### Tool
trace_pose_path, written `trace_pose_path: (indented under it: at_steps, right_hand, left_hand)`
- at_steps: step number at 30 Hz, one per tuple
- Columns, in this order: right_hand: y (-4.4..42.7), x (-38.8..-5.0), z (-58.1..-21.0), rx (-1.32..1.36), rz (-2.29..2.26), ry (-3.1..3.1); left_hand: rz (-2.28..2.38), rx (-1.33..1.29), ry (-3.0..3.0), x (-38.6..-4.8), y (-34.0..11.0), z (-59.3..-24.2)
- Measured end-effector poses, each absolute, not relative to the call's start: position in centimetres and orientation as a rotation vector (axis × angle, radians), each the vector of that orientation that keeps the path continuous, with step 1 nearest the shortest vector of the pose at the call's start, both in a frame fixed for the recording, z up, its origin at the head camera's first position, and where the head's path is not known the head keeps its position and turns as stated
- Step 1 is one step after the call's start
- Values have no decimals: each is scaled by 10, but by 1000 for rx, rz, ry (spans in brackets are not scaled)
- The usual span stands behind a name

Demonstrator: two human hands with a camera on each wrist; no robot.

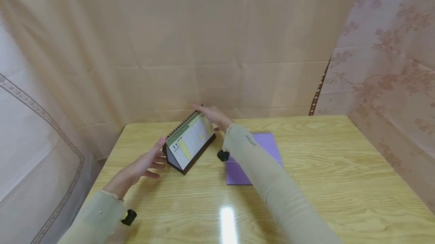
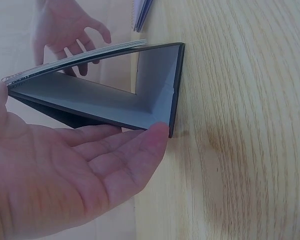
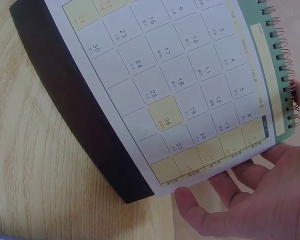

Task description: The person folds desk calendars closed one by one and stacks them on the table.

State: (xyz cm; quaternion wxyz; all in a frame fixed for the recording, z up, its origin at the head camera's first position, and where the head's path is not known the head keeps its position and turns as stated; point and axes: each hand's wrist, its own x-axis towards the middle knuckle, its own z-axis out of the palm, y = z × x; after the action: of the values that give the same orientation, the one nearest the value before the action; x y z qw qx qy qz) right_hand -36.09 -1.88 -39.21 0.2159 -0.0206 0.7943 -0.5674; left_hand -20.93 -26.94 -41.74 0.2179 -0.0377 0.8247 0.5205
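A desk calendar (image 1: 192,144) with a green header and a wire spiral along its top stands slanted on the table, its dark base strip facing me. My left hand (image 1: 147,162) is at its near left end. The left thumb touches the spiral's end, while the extended fingers (image 2: 140,157) lie along the back panel in the left wrist view. At the far right end, my right hand (image 1: 217,117) reaches over the spiral's top corner. Its lower fingers (image 3: 230,215) are loosely spread beside the page edge in the right wrist view; its thumb is mostly hidden.
A purple spiral-bound pad (image 1: 238,172) lies on the wooden table (image 1: 326,176), partly covered by my right forearm. Beige cloth (image 1: 217,47) hangs behind the table, with patterned cloth (image 1: 394,85) on the right and white cloth (image 1: 34,142) on the left.
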Motion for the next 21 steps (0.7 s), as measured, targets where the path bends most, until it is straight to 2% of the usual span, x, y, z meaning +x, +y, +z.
trace_pose_path:
  at_steps: [21]
  right_hand:
    - [-16,-364,-392,-75,-1572,2185]
  left_hand:
    - [1450,-120,2309,-214,-267,-418]
